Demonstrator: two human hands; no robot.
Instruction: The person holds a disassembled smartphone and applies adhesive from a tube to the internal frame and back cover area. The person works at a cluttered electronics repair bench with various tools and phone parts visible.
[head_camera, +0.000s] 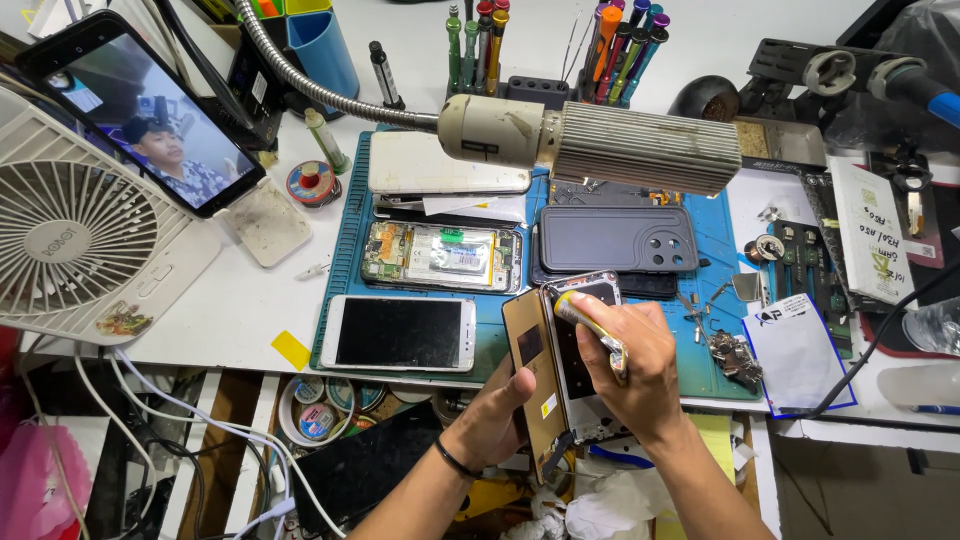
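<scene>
Pinched between the thumb and curled fingers of the right hand (630, 360) is a short tool with a yellow tip (590, 322), its rounded yellow end pointing toward eleven o'clock and resting against the opened phone (575, 365). That phone is a flat rectangular body, dark and matte inside, with a glossy rim at its top corner; it sits at the near edge of the blue work mat (345, 240), at about six o'clock of the mat. The left hand (500, 415) cradles the phone from below, thumb pressed along the loosened display panel (528, 385), a thin stiff slab with a brownish back that stands tilted up from the body like an open book cover. A thin dark band circles the left wrist. Both forearms enter from six o'clock, the right wrist bent so the knuckles face up.

At nine o'clock of the hands a white smartphone (400, 332) lies flat with a black glass face. At twelve o'clock lies a dark rubbery phone case (618, 238) with round camera cut-outs, and at eleven o'clock an uncovered phone with its battery showing (442, 256). Above these hangs a ribbed metal lamp head (640, 147) on a flexible gooseneck. A white plastic desk fan (75, 230) stands at nine o'clock, well apart.
</scene>
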